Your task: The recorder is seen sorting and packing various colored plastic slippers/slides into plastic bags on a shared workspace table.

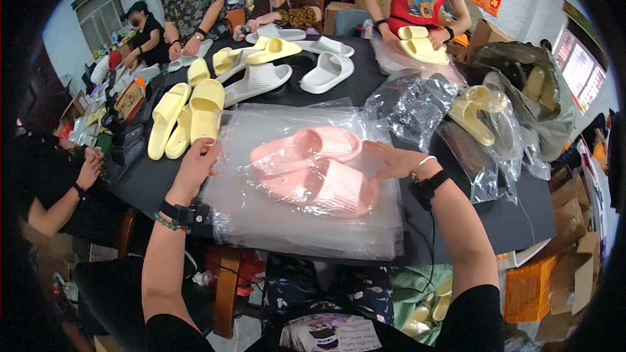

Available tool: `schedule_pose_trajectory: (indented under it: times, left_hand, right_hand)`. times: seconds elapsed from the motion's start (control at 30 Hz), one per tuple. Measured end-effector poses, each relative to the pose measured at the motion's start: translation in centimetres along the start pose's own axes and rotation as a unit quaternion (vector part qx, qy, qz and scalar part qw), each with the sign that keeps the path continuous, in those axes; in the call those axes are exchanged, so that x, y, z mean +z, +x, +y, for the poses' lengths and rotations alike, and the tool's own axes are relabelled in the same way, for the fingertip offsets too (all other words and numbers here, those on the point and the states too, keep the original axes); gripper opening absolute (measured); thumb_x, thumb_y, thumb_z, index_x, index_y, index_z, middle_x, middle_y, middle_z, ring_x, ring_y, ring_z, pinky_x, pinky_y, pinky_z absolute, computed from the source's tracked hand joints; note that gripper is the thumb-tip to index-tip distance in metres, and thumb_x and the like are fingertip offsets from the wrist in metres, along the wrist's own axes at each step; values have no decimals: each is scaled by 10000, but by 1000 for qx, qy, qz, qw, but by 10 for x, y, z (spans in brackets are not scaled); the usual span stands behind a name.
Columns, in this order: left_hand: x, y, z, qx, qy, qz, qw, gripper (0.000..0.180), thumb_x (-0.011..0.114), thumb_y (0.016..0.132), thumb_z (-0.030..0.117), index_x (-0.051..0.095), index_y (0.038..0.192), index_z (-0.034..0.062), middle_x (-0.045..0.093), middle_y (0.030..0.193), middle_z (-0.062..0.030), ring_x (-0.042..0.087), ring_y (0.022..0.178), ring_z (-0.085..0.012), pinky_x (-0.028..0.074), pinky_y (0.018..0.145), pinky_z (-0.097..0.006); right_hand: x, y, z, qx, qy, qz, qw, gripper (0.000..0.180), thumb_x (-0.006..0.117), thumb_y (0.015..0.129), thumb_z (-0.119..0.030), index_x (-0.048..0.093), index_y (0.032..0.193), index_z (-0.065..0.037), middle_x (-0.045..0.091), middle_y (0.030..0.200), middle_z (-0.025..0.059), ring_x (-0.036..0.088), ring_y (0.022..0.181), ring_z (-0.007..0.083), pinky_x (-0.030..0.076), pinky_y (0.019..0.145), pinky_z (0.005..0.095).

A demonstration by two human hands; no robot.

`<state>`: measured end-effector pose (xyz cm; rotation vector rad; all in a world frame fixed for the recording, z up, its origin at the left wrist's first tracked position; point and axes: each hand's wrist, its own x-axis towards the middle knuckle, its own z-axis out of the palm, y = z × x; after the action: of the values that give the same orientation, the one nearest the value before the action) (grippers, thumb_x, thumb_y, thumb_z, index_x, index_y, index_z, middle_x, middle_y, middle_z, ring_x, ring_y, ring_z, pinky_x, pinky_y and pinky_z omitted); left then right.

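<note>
A pair of pink slippers (339, 188) lies inside a clear plastic bag on a stack of flat clear bags (306, 238) in front of me. My right hand (394, 160) rests with fingers stretched out at the right edge of the pair, against the plastic. To the left of the stack, my left hand (197, 168) has its fingers curled round the near end of a yellow slipper (207, 109). Two more yellow slippers (168, 117) lie beside that one, soles down.
White slippers (327, 72) and further yellow ones (274, 50) lie across the black table (515, 221). Bagged yellow slippers (471, 117) and crumpled plastic (411, 101) are on the right. Several people work around the table. An orange crate (529, 290) stands at the lower right.
</note>
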<state>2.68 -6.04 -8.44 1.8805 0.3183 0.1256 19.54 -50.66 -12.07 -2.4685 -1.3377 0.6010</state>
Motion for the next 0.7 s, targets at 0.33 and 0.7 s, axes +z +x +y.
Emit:
schedule_pose_trajectory:
  times: [0.33, 0.7]
  left_hand:
    - [4, -12, 31, -55, -52, -152, 985, 407, 571, 950, 273, 507, 1269, 28, 563, 960, -29, 572, 813, -113, 475, 690, -256]
    - [1, -1, 74, -5, -225, -64, 972, 214, 545, 955, 231, 598, 909, 28, 635, 717, -93, 591, 612, -160, 472, 560, -271]
  right_hand:
    - [-2, -9, 8, 43, -13, -85, 995, 1040, 665, 803, -403, 2, 1524, -56, 17, 1598, 167, 14, 1472, 333, 174, 1174, 374]
    - [-6, -8, 0, 90, -50, -137, 985, 1118, 671, 742, -455, -35, 1531, -96, -41, 1609, 111, -35, 1477, 318, 117, 1160, 534]
